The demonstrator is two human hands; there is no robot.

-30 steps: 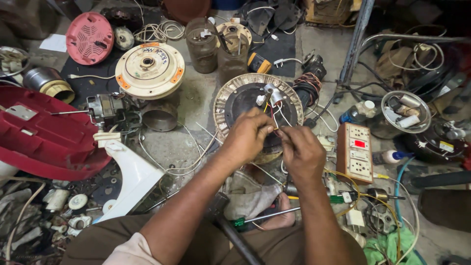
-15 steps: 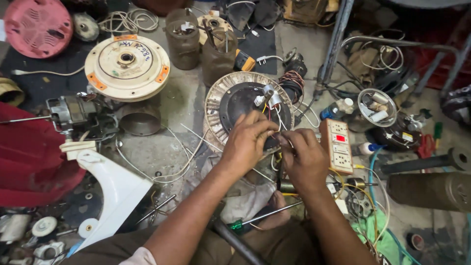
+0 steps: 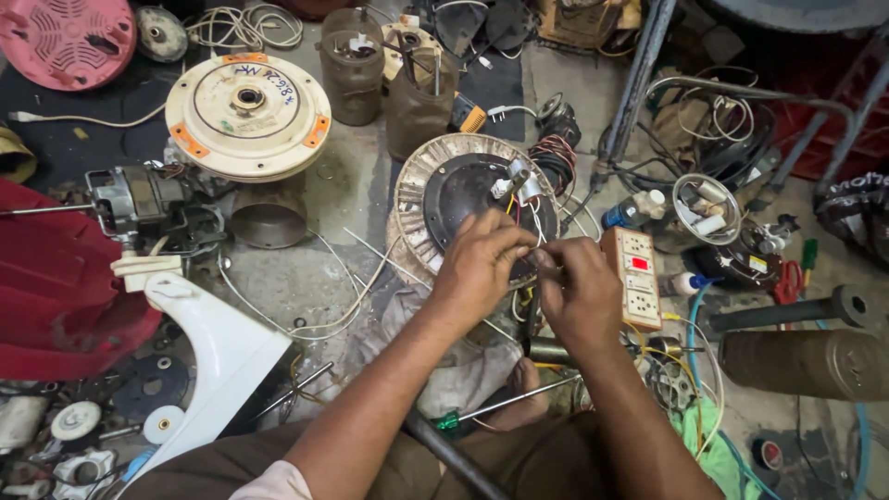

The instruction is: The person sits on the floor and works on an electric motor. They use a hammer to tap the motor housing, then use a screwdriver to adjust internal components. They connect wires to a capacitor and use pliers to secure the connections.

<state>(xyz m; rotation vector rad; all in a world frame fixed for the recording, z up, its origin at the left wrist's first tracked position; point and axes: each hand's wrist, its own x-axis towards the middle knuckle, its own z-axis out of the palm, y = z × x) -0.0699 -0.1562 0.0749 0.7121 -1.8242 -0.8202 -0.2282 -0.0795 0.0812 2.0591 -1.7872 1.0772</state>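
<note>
From the head camera, the person sits over a cluttered floor with both hands meeting above a round fan motor (image 3: 454, 199), a dark disc ringed by a pale ribbed rim that lies flat on the ground just ahead of the knees. The left hand (image 3: 482, 264) is curled, its fingertips pinched on thin wires (image 3: 519, 208) that rise from the motor's centre. The right hand (image 3: 579, 292) is closed too, thumb and fingers pinching the same bundle of wires, touching the left hand's fingertips. What exactly lies between the fingers is too small to tell.

Just right of the hands lies a cream switch board (image 3: 634, 273) with sockets and a red switch. Under the forearms a green-handled screwdriver (image 3: 505, 405) rests on a grey cloth (image 3: 444, 370). To the left stand a cream round motor cover (image 3: 248, 102) with orange tabs, a white plastic fan base (image 3: 218, 356) and a red housing (image 3: 56, 287). Behind the motor stand two dusty jars (image 3: 384, 83).
</note>
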